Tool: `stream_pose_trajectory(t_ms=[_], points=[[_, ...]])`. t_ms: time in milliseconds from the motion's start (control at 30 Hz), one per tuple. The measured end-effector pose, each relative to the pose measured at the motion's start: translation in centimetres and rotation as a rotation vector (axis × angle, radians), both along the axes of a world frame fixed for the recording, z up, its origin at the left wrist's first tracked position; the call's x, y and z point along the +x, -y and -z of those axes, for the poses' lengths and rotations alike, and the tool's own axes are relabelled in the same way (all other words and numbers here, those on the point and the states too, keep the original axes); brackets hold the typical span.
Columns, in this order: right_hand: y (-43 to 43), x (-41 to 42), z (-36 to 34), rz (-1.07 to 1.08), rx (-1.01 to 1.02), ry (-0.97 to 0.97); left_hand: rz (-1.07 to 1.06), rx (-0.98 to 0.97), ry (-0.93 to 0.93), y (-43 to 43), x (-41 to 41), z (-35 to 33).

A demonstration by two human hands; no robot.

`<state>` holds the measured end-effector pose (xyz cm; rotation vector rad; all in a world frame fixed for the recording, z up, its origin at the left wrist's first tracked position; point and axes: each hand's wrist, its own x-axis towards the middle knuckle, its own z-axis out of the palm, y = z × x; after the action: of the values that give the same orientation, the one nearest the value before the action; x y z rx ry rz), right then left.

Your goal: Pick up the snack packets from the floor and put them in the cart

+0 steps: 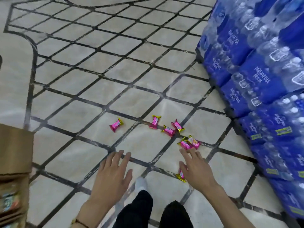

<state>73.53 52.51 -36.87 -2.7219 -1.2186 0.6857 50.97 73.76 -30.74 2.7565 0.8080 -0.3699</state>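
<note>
You were at the opening step, reaching down: 7 pink snack packets (155, 122) lay scattered on the floor (65, 112) and no cart was in view. Your right grip (195, 168) was spread and empty, its fingertips (184, 153) just short of the nearest pair (189, 143), with 1 more packet (181, 176) partly under its thumb side. Your left grip (111, 171) hovered spread and empty too. The next move, I judged, called for lowering the right fingers and pinching that pair firmly, since glossy wrappers could slide on smooth tile.
</note>
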Motion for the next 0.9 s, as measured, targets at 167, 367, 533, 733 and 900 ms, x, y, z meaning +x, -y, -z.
stream_pose_trajectory(t_ms=[167,367,533,733,900], points=[[-6.5,6.2,8.0,0.002,-0.045,-0.040,0.029,-0.004,-0.028,-8.7,6.6,2.9],[-14.4,13.7,21.4,0.007,-0.120,-0.098,0.046,-0.057,-0.063,-16.0,13.5,13.1],[-19.2,18.2,36.1,0.009,-0.188,-0.083,0.046,-0.104,-0.046,-19.8,18.7,27.2],[-21.8,19.7,52.6,-0.103,-0.348,-0.015,0.201,-0.097,-0.101,-23.8,19.6,45.1],[-22.7,21.3,64.0,-0.028,-0.433,0.088,0.298,-0.069,-0.140,-27.9,19.0,58.4]])
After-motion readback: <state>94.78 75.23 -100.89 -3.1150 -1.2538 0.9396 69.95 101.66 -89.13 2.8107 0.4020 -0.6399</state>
